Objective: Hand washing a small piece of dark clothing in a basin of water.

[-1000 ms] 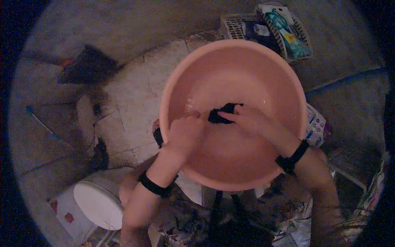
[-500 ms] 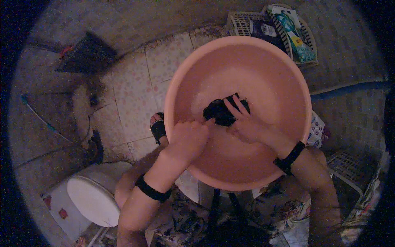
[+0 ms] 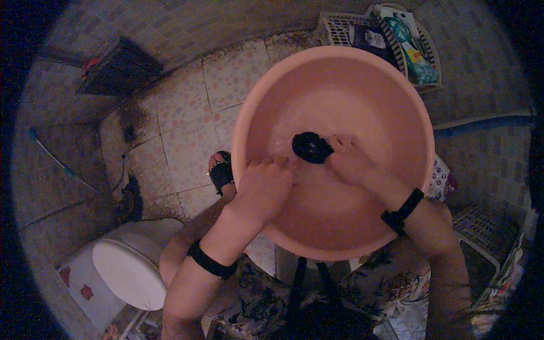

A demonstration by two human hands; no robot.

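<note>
A large pink plastic basin stands before me between my legs. Low inside it is a small bunched black cloth, wet-looking; its exact kind does not show. My right hand grips the cloth's right edge, the fingers curled in. My left hand is closed with knuckles up, just left of the cloth, and its thumb side points toward it. Whatever the left fingers may hold is hidden under them. A black band circles each wrist.
Plastic baskets with packages stand beyond the basin. A blue pipe runs along the right wall. On the left are a white toilet, a thin hose and a dark broom. My sandalled foot rests on the tiles.
My right hand's outstretched fingers have curled in and drawn back to the cloth's right edge. The cloth has gathered into a smaller bunch. The left hand stays closed nearby.
</note>
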